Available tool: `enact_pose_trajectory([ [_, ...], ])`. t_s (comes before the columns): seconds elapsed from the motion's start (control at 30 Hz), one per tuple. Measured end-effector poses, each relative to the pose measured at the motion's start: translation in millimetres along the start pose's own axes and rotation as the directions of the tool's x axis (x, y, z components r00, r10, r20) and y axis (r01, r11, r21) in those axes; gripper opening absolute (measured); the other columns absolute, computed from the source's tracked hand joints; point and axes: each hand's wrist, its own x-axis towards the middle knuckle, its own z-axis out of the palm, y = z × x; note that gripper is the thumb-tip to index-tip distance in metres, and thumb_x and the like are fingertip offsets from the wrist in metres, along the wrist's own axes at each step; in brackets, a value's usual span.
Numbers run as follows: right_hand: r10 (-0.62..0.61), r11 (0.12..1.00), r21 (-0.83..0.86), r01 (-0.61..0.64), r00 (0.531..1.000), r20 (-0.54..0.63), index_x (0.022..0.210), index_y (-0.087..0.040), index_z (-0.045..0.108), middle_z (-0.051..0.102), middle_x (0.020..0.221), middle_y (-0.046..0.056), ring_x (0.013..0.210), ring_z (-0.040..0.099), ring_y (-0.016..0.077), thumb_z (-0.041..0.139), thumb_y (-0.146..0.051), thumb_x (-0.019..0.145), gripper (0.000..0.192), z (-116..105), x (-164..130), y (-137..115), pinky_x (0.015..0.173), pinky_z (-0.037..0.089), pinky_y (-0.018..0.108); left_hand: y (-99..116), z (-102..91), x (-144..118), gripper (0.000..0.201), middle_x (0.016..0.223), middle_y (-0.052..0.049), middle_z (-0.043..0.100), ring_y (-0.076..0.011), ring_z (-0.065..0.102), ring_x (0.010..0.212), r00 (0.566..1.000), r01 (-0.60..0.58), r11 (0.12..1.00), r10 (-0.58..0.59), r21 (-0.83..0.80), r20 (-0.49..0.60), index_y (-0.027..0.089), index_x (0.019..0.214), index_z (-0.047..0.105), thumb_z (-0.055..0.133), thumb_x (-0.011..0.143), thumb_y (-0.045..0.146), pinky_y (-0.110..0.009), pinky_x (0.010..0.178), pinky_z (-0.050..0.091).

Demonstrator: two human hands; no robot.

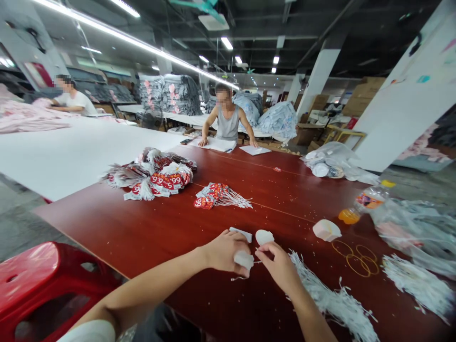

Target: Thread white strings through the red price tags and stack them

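My left hand (228,251) is closed around a small white tag (244,259), or a thin stack of them; which, I cannot tell. A short white string hangs below its fingers. My right hand (280,266) pinches what looks like a thin white string (257,262) at the tag's right side. Just beyond the fingertips lie a rounded white tag (264,237) and a white rectangular piece (241,234), partly behind my left hand. A long bundle of white strings (331,297) lies beside my right forearm.
Red-and-white tags with strings lie in a heap (156,175) and a smaller bundle (221,195). At right are a tag stack (327,230), rubber bands (358,266), an orange-drink bottle (370,198) and plastic bags (409,228). A co-worker (228,121) is opposite; a red stool (46,280) stands left.
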Motion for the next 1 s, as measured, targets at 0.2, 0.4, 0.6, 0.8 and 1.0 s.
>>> enact_pose_trajectory([
  [0.2, -0.083, 0.977, -0.2, 0.076, 0.996, -0.027, 0.081, -0.025, 0.062, 0.058, 0.14, 0.006, 0.104, 0.067, 0.0244, 0.052, -0.035, 0.09, 0.017, 24.8, 4.6, 5.7, 0.085, 0.052, 0.035, -34.6, 16.7, 26.8, 0.053, 0.13, -0.003, 0.064, -0.0243, 0.057, 0.119, 0.998, 0.033, 0.998, -0.031, 0.047, -0.046, 0.03, 0.128, 0.061, 0.078, 0.079, 0.037, -0.034, 0.097, 0.046],
  [0.4, -0.04, 0.963, -0.267, 0.022, 0.997, -0.059, 0.086, -0.027, 0.06, 0.055, 0.144, 0.007, 0.122, 0.06, 0.0261, 0.049, -0.036, 0.092, 0.015, 17.4, 12.5, 22.0, 0.093, 0.051, 0.038, -46.8, 33.0, 7.9, 0.016, 0.117, 0.001, 0.07, -0.017, 0.06, 0.111, 0.977, 0.084, 0.996, -0.084, -0.009, -0.196, 0.028, 0.104, 0.07, 0.069, 0.088, 0.028, -0.03, 0.095, 0.045],
  [0.6, -0.119, 0.963, -0.232, 0.138, 0.988, 0.094, 0.088, -0.027, 0.063, 0.058, 0.14, 0.006, 0.116, 0.063, 0.0252, 0.05, -0.04, 0.095, 0.019, 23.0, 2.7, 3.8, 0.091, 0.052, 0.035, -52.0, 29.7, 8.1, 0.026, 0.107, -0.002, 0.067, -0.0213, 0.059, 0.101, 0.966, 0.193, 0.981, -0.185, 0.029, -0.182, 0.029, 0.098, 0.073, 0.081, 0.077, 0.043, -0.032, 0.088, 0.044],
  [0.8, -0.157, 0.965, -0.157, 0.21, 0.941, 0.299, 0.082, -0.027, 0.065, 0.067, 0.126, 0.002, 0.105, 0.068, 0.0231, 0.055, -0.03, 0.09, 0.014, 36.1, -3.0, -14.0, 0.09, 0.053, 0.031, -63.7, 24.9, 15.5, 0.025, 0.095, 0.0, 0.069, -0.0185, 0.062, 0.091, 0.983, 0.136, 0.99, -0.14, -0.041, -0.119, 0.027, 0.095, 0.072, 0.081, 0.077, 0.041, -0.028, 0.086, 0.045],
  [1.0, -0.142, 0.975, -0.103, 0.199, 0.903, 0.405, 0.086, -0.026, 0.068, 0.07, 0.114, 0.004, 0.102, 0.067, 0.0219, 0.054, -0.035, 0.092, 0.017, 24.7, -3.7, -4.3, 0.09, 0.051, 0.029, -66.3, 23.3, 14.1, 0.017, 0.096, 0.0, 0.07, -0.0177, 0.064, 0.092, 0.988, 0.079, 0.997, -0.079, -0.004, -0.13, 0.027, 0.096, 0.072, 0.075, 0.082, 0.036, -0.028, 0.086, 0.045],
])
